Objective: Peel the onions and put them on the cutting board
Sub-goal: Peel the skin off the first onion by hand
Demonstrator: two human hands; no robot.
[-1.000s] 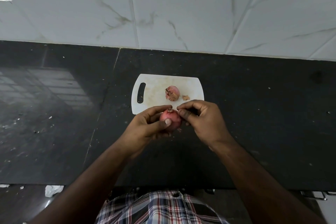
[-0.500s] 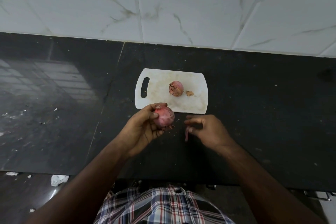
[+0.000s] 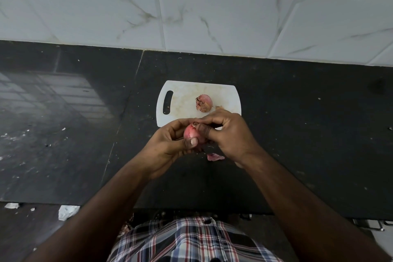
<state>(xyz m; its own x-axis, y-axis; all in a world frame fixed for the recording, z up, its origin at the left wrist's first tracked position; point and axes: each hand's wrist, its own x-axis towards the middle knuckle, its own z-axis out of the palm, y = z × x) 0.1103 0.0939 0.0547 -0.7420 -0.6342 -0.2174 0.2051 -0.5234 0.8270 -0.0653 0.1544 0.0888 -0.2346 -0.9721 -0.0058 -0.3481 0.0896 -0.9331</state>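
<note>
Cradling onion [image 3: 191, 134] in left hand [image 3: 170, 147] | right hand [image 3: 228, 134] fingertips pinching its top

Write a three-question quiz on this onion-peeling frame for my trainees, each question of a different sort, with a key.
1. True or false: the onion on the cutting board lies right beside its handle slot.
2. Which hand cups the held onion from below? A) left hand B) right hand C) neither
3. Fill in: the loose pink peel scrap lies on the dark ____, below the right hand.

Key
1. False: the onion on the board sits right of the board's centre, away from the slot.
2. A; the right hand's fingers pinch at its top.
3. counter
</note>
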